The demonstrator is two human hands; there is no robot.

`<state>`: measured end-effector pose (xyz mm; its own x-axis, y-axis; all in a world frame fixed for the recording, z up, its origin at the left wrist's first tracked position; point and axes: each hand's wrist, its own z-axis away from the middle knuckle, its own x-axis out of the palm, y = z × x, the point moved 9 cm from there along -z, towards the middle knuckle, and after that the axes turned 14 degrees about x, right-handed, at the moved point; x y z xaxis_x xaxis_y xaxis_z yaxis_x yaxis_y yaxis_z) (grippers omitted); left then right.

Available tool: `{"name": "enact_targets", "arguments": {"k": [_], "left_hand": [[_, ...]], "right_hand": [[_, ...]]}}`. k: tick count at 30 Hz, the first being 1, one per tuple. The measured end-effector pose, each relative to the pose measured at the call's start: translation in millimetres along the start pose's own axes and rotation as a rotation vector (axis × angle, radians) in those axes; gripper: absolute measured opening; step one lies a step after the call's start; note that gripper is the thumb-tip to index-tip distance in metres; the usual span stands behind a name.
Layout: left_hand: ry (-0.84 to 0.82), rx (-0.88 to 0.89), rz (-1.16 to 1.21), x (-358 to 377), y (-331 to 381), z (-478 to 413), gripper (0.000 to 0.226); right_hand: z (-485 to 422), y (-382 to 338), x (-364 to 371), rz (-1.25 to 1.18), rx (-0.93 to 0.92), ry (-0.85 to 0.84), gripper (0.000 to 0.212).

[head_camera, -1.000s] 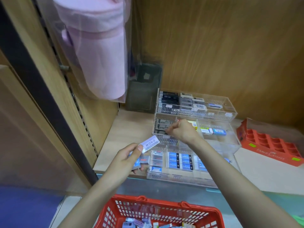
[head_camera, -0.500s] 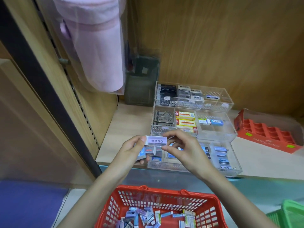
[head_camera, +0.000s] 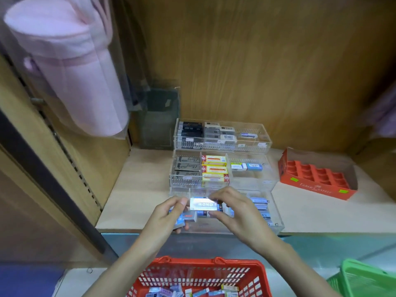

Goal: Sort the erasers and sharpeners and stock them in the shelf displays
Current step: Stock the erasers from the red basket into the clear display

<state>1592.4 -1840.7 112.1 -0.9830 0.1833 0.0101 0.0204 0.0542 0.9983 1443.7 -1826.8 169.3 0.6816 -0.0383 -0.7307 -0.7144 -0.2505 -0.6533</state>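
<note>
Low in the middle of the frame, the left hand [head_camera: 169,219] and right hand [head_camera: 237,213] pinch one white eraser [head_camera: 202,204] between them, over the front clear tray [head_camera: 214,229]; the left also clutches smaller erasers [head_camera: 186,217] underneath; that crowded grip looks risky; one could slip during the handover, dropping into the red basket [head_camera: 192,262] or a wrong slot.

1 view, head-worn, wide-angle. Faces forward and down at the shelf [head_camera: 139,189] and its clear displays [head_camera: 266,144], wood back panel [head_camera: 257,61] filling the top. Close in: left hand [head_camera: 169,213] and right hand [head_camera: 237,213] sit mid-frame, red basket [head_camera: 205,264] just below, cut by the bottom edge.
</note>
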Motion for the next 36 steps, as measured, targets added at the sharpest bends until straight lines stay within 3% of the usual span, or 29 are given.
{"name": "enact_targets", "arguments": {"k": [5,8,10,12,19,27,32,36], "left_hand": [[-0.02,-0.022,-0.003,26,-5,-8,0.016],[-0.05,-0.03,-0.022,45,-13,-12,0.035],[-0.018,-0.025,-0.032,48,-23,-13,0.009],[0.003,-0.042,-0.037,47,-33,-13,0.017],[0.008,-0.035,0.028,45,-43,-14,0.019],[-0.012,-0.019,0.043,50,-43,-11,0.015],[-0.022,-0.012,0.063,50,-39,-7,0.03],[0.027,-0.065,0.214,48,-39,-3,0.014]], "right_hand": [[18,63,-41,-0.007,0.171,0.136,0.02],[28,104,-71,-0.003,0.315,0.261,0.026],[30,122,-87,0.048,0.359,0.318,0.028],[29,133,-98,0.067,0.371,0.342,0.029],[27,158,-73,0.396,0.419,0.052,0.03],[24,159,-52,0.515,0.339,0.163,0.023],[17,165,-46,0.53,0.426,0.187,0.016],[16,155,-49,0.499,0.454,0.154,0.022]]}}
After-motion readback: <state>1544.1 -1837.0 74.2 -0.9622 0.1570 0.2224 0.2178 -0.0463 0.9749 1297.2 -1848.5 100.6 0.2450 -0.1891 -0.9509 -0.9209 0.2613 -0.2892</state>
